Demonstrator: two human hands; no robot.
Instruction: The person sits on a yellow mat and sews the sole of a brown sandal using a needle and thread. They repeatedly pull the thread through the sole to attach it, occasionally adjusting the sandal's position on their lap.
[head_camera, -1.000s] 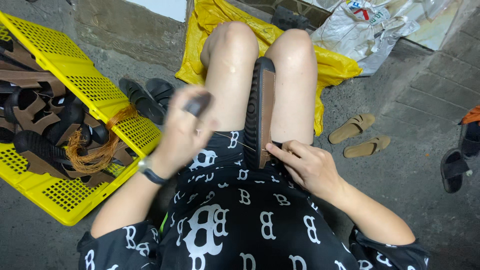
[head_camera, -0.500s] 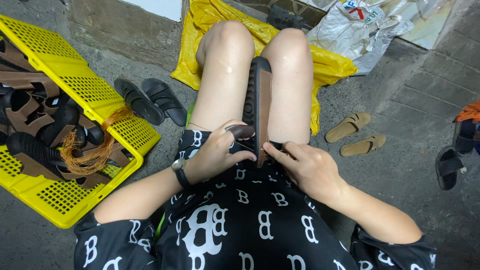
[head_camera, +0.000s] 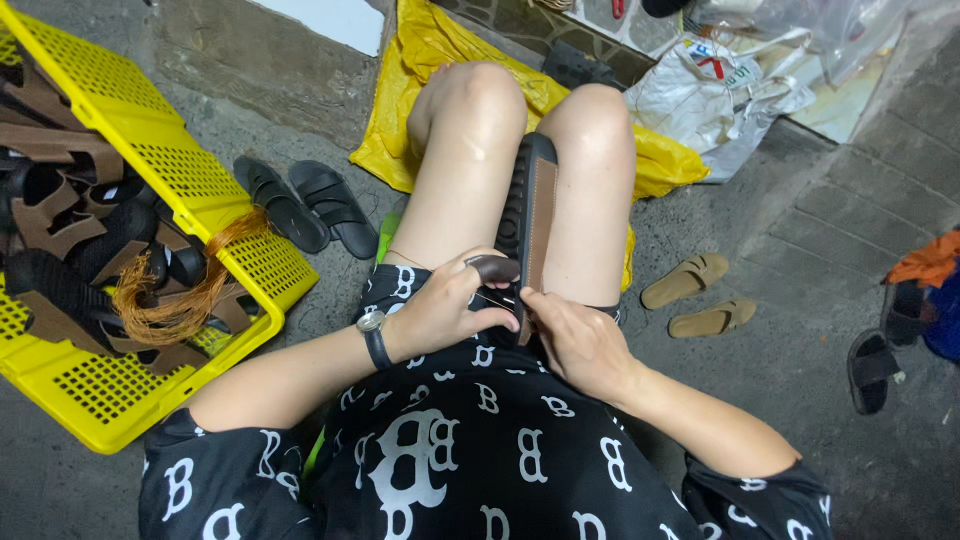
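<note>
Down comes the left hand (head_camera: 440, 315), fingers clamped on a dark strap (head_camera: 493, 268); right hand (head_camera: 572, 335) pinches the knee-braced sandal sole (head_camera: 530, 215), steadying it.

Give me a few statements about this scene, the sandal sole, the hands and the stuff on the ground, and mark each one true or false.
1. The sole stands on edge between the person's knees. True.
2. The left hand holds a small dark tool against the sole's near end. True.
3. The right hand rests in the yellow crate. False: it is at the sole's near end, beside the left hand.
4. A pair of black slides lies beside the crate. True.
5. The tan sandals lie inside the crate. False: they lie on the pavement to the person's right.
6. The crate is empty. False: it holds brown straps and a coil of orange cord.
</note>
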